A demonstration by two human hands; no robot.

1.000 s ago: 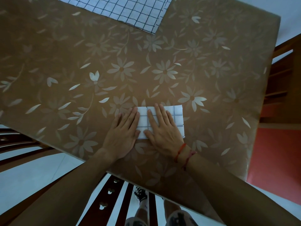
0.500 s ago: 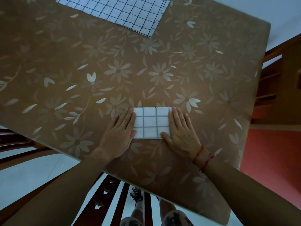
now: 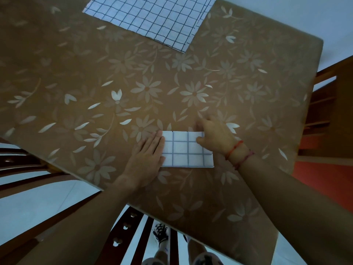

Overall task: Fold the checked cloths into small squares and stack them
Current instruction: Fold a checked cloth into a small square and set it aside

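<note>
Folded cloth [image 3: 188, 150]: flat on table [image 3: 76, 73], nr the front edge, btwn the two hands. Long axis runs L–R across the person.
Left hand [image 3: 146, 156]: flat, fingers straight, pressing down the cloth's L end. That's the anchor.
Right hand [image 3: 214, 134]: at the R end, far corner. Thumb on top, fingers curled over the edge, pinching it by the look.
Hands: apart, one per short end, bare checked strip btwn them.
Key relation: L end pinned, R end gripped, so I'd judge the next fold goes R over L, halving the strip to a square.
Nearer hand: both are on it; R looks set to lift.
Big cloth [image 3: 152, 18]: unfolded, far side of table, well apart, top cut off by the frame.
Hard to see: R fingertips blurred, so can't tell if they're under the edge. Part of the R edge is behind the hand. No. of layers not readable.
</note>
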